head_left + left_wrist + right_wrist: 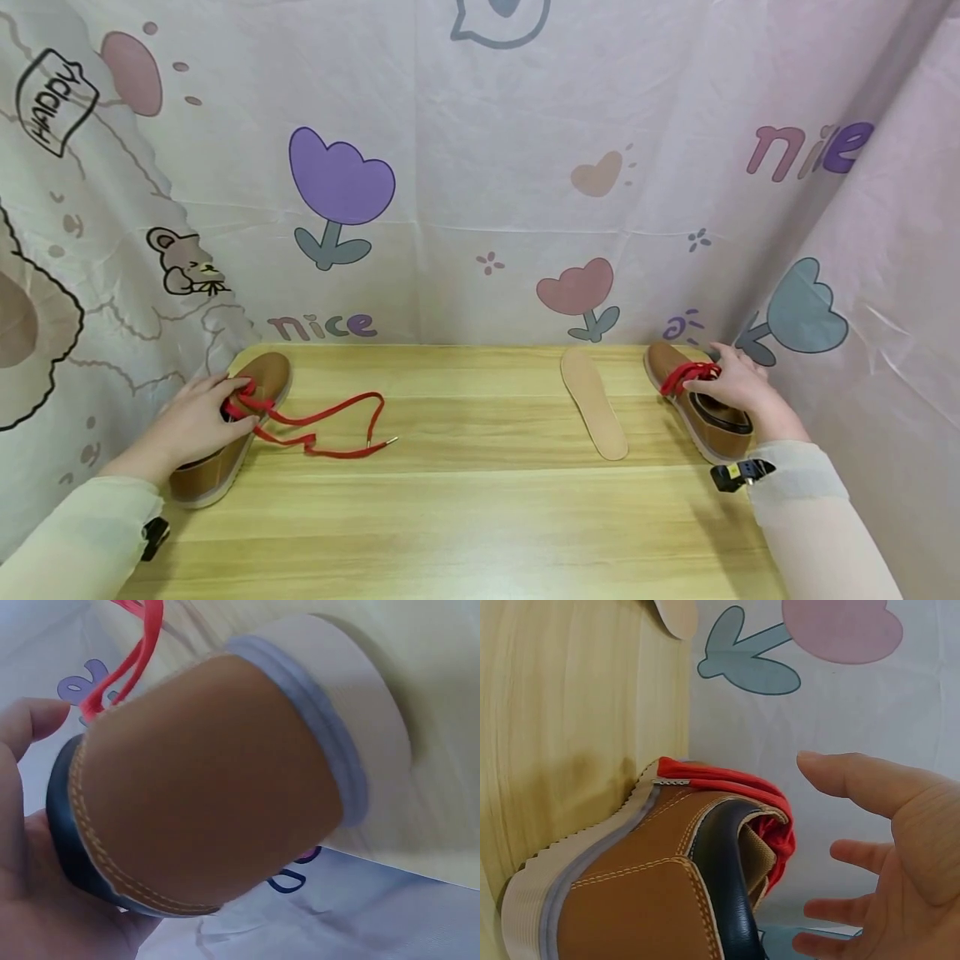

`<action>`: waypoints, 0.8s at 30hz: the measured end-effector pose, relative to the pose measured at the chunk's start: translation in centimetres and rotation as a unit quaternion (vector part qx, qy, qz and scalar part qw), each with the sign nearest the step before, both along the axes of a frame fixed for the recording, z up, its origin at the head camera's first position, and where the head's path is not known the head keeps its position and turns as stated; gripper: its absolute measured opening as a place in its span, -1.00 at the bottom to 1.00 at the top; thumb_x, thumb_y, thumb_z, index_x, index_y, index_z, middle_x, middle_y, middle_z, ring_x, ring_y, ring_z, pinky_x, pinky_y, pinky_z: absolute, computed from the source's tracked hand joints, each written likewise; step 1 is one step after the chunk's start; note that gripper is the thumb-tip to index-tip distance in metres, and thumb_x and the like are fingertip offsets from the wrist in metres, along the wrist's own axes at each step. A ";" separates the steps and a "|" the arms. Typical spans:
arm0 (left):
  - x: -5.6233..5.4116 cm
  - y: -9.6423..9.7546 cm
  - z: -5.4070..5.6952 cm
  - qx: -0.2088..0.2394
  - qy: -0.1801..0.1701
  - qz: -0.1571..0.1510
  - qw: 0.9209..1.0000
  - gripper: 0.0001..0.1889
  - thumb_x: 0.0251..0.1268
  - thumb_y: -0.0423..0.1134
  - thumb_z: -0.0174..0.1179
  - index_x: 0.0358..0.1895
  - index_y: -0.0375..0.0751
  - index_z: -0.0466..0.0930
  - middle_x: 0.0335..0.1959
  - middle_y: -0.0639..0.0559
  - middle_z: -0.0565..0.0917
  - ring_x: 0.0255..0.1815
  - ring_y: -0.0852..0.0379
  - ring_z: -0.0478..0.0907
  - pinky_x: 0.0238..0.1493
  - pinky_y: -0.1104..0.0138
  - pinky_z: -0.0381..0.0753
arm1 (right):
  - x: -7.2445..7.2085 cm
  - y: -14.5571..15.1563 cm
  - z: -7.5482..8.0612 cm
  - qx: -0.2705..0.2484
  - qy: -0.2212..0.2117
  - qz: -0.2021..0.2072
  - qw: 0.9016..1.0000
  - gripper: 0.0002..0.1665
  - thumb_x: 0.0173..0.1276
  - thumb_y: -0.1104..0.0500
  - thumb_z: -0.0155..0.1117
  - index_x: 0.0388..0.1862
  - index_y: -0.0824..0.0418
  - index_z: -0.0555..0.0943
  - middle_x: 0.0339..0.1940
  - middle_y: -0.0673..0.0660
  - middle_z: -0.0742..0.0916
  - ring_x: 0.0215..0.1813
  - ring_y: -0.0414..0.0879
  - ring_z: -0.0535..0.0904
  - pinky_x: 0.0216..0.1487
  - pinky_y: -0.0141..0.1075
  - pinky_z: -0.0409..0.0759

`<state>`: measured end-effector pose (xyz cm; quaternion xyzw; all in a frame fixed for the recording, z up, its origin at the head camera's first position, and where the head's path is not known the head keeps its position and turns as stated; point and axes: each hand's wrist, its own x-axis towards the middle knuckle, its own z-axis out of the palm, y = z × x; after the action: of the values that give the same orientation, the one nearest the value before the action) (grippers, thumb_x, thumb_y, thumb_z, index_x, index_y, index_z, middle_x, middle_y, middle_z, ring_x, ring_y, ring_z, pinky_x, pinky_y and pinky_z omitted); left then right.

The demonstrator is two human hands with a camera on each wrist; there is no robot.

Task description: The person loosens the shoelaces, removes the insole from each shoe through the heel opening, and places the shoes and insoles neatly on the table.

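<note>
On the left of the table in the head view stands a brown leather shoe point(273, 375) with a pale sole. Its red lace point(330, 413) trails rightward across the wood, untied. My left hand point(198, 421) arches over the shoe's opening, thumb and fingers spread to either side of it. Seen from the left wrist, the thumb tip stands off the dark collar point(61, 817); the other fingertips are mostly hidden behind the shoe. At the right stands the matching shoe point(637, 900), its red lace point(742, 784) bunched across the front. My right hand point(885, 847) is beside its opening, fingers spread, holding nothing.
A tan insole point(595, 404) lies flat on the wooden table point(450, 517), left of the right-hand shoe. A printed curtain point(465, 167) hangs along the table's back edge and both sides, close to both shoes.
</note>
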<state>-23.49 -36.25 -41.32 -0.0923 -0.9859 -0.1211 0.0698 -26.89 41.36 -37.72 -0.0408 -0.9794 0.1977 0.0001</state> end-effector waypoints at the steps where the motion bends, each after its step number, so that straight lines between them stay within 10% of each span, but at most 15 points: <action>1: 0.0 0.1 0.1 -0.002 0.004 0.000 1.000 -0.26 0.23 0.11 0.32 0.31 -0.38 0.43 0.29 -0.62 0.29 0.26 -0.63 0.16 0.10 -0.52 0.17 | -0.1 0.0 -0.1 0.000 0.001 0.002 1.000 0.21 0.23 -0.12 0.45 0.53 0.48 0.00 0.34 0.69 0.22 0.33 0.63 0.02 0.23 0.51 0.03; 24: 0.7 5.0 1.1 0.002 0.055 -0.046 0.997 -0.30 0.17 -0.06 0.36 0.33 -0.38 0.43 0.36 -0.50 0.33 0.35 -0.56 0.16 0.25 -0.43 0.11 | -0.4 0.4 -1.7 -0.018 -0.035 -0.028 0.999 0.29 0.24 -0.18 0.43 0.58 0.40 -0.13 0.32 0.75 0.12 0.19 0.63 0.07 0.04 0.49 0.31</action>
<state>-22.82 -31.26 -40.23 -0.1440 -0.9749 -0.1211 0.1190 -27.25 41.74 -39.46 -0.0756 -0.9736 0.2133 -0.0296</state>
